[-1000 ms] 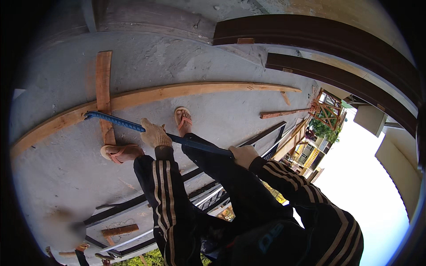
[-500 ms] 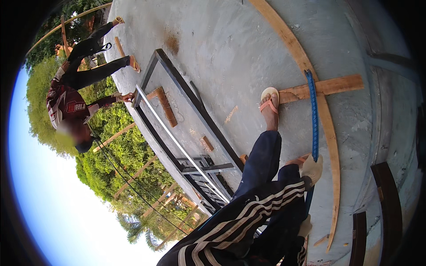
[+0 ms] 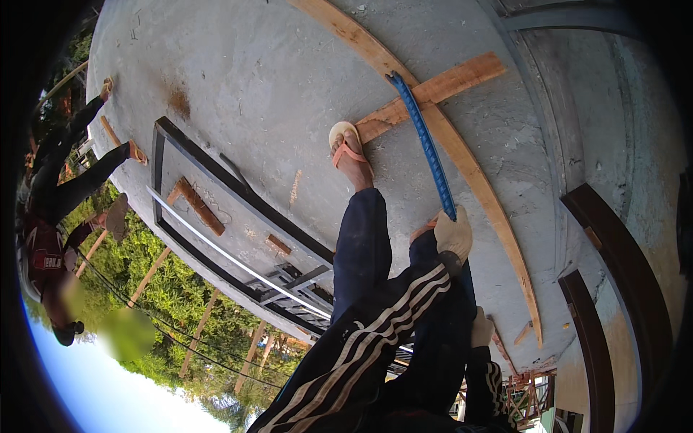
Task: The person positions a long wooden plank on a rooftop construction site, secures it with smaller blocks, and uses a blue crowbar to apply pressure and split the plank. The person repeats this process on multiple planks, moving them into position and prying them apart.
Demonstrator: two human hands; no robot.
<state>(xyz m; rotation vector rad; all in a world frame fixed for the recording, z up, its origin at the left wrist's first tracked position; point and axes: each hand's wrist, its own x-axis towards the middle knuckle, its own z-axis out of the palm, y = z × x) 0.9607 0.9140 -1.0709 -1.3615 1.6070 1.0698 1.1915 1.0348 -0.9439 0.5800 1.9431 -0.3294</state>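
Note:
My left hand [image 3: 453, 234], in a pale glove, is closed around a ribbed blue crowbar [image 3: 424, 141]. Its claw end rests where a long thin plank [image 3: 484, 184] and a short wooden board [image 3: 465, 79] cross on the concrete. My right hand [image 3: 482, 328], also gloved, is lower down, beside my dark trouser leg. It appears closed on the crowbar's other end, though the leg and sleeve hide much of that. My sandalled foot [image 3: 350, 148] presses on one end of the short board.
A black metal frame [image 3: 245, 195] with a white strip [image 3: 224, 242] along it lies to the left. Beyond it stands another person [image 3: 47, 238] by the slab's edge. Wood scraps [image 3: 278, 244] lie inside the frame. Dark brown beams [image 3: 588, 339] lie at the right.
My view has turned, shifting the scene leftward. Both my hands keep their hold on the crowbar, its claw still at the crossing. The other person's hand has come off the metal frame.

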